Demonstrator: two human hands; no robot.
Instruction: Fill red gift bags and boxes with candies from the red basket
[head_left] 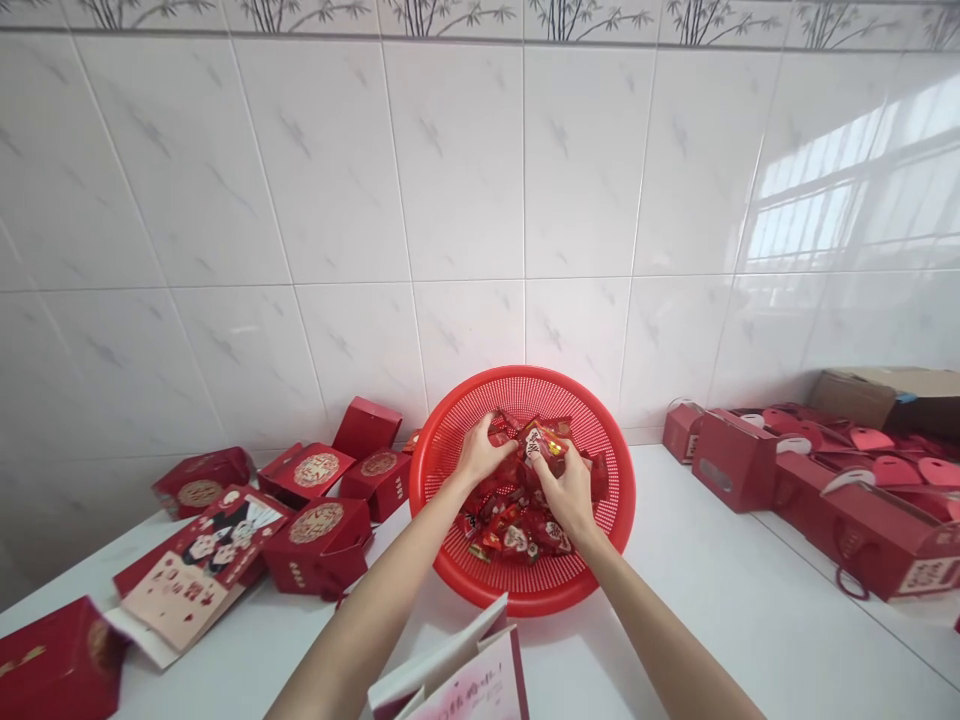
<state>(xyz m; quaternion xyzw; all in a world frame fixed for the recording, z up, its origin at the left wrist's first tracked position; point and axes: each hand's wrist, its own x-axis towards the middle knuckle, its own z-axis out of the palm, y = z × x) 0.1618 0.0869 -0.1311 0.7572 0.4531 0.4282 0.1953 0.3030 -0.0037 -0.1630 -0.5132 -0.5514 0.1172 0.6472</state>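
Both of my hands reach into a round red plastic basket (pixel 444 560) that holds several red-wrapped candies (pixel 517 535). My right hand (pixel 568 492) is closed around a red candy packet (pixel 546 448) with white and gold print, over the right side of the pile. On the left side, my left hand (pixel 484 452) has its fingers curled down among the red wrappers, and the fingertips are partly hidden. Just below the basket stands an open paper gift box (pixel 480 685), pale with pink print, its flaps up and its lower part cut off by the frame.
Red gift boxes (pixel 319 545) crowd the left of the white table, with a printed flat box (pixel 202 560) among them. On the right are rows of red handled boxes (pixel 862 515) and a brown cardboard box (pixel 885 395). A tiled wall (pixel 465 200) rises behind the basket.
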